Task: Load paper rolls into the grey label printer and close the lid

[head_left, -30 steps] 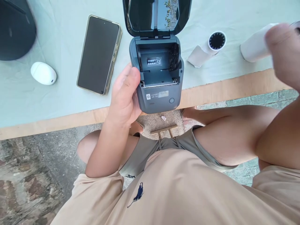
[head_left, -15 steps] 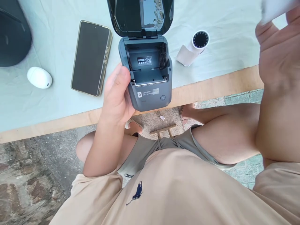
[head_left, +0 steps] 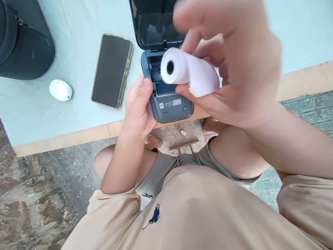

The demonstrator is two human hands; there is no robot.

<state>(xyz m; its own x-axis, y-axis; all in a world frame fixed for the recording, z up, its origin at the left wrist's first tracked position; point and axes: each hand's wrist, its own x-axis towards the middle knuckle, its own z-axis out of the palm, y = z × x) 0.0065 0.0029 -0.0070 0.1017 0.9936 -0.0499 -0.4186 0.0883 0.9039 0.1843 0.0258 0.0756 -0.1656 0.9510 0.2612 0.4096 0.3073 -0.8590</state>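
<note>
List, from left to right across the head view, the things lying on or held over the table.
Black bag → white egg-shaped device → phone → left hand → grey printer → paper roll → right hand.

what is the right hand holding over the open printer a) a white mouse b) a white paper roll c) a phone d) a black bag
b: the right hand grips a white paper roll in front of the open printer, which the left hand steadies; the phone lies on the table.
</note>
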